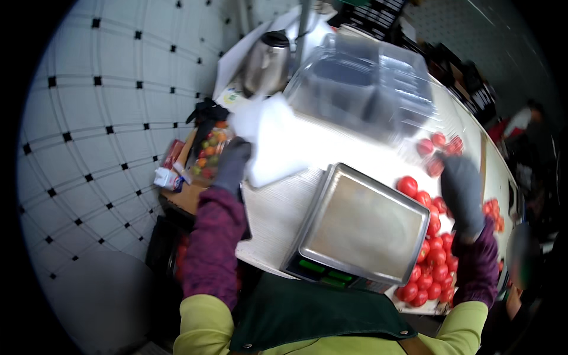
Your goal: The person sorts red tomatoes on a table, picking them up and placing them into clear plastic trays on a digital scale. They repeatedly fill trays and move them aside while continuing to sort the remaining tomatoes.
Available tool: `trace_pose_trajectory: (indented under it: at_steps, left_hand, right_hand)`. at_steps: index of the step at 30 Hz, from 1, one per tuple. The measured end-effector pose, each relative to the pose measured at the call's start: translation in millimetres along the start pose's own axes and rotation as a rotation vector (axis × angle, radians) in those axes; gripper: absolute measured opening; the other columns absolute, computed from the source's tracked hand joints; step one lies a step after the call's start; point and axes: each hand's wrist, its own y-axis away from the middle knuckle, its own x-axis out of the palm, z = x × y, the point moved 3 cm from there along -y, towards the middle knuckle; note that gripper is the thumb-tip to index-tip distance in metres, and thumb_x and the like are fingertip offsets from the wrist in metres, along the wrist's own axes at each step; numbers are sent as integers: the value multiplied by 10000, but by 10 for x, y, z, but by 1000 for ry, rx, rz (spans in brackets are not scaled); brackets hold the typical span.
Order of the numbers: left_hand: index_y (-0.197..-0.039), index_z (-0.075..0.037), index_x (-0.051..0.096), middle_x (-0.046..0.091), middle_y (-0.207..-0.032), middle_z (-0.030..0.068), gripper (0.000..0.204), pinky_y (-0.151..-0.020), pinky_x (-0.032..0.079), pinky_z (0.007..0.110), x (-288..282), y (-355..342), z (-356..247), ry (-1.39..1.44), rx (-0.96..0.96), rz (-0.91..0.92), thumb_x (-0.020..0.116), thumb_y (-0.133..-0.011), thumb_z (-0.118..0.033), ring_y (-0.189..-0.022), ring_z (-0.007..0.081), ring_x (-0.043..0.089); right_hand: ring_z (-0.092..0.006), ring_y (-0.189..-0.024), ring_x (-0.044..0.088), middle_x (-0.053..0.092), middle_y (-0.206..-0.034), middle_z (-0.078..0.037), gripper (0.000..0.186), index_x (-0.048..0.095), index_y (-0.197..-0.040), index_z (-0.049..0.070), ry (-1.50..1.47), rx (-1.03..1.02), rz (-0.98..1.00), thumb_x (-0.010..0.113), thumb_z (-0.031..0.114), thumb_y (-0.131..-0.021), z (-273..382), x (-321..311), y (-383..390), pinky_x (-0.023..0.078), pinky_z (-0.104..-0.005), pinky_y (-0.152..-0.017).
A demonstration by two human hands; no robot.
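Cup round red tomatoes gently beside the rectangular silver scale, grey-gloved right hand and left hand fingers' closure unclear

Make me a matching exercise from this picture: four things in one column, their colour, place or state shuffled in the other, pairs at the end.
Column one
1. Kettle
2. Tomatoes
3. Plastic containers
4. Right hand

Column two
A. Clear and see-through
B. Gloved in dark grey
C. Red, many of them heaped beside the scale
D. Silver-coloured body with a black top

Right pairs: 1-D, 2-C, 3-A, 4-B
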Motion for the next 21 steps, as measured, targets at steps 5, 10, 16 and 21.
trace_pose_trajectory:
  at_steps: [5,10,16,21]
  left_hand:
    - [-1106,87,585,637,-1104,144,297,-929,457,319,-398,347,-1198,537,31,141,495,-889,-94,-1035,221,613]
    - [-862,-18,589,512,-1308,234,110,-932,474,402,770,1342,-2564,-128,770,421,615,-761,-54,-1164,344,544]
    - [-827,15,582,494,-1311,252,109,-912,474,434,2052,1791,-2674,-625,833,625,590,-762,-73,-1171,394,520]
    - [-871,2,585,461,-1330,263,132,-960,459,422,2196,1820,-2622,-610,721,745,580,-781,-94,-1232,420,465]
  right_hand:
    - [-234,-827,605,601,-902,-64,421,527,-1224,70,-466,-112,336,530,136,-808,1138,90,1543,447,-383,-743]
    - [-233,-934,615,616,-992,-57,427,525,-1198,88,-595,48,234,582,125,-776,1353,316,1937,458,-379,-831]
    - [-213,-904,598,590,-931,-36,287,579,-1034,74,-546,136,-128,594,138,-755,1229,362,2375,428,-442,-972]
    - [-276,-1064,543,560,-1066,-97,342,568,-1080,55,-707,136,-309,589,139,-748,1102,448,2587,399,-473,-1023]
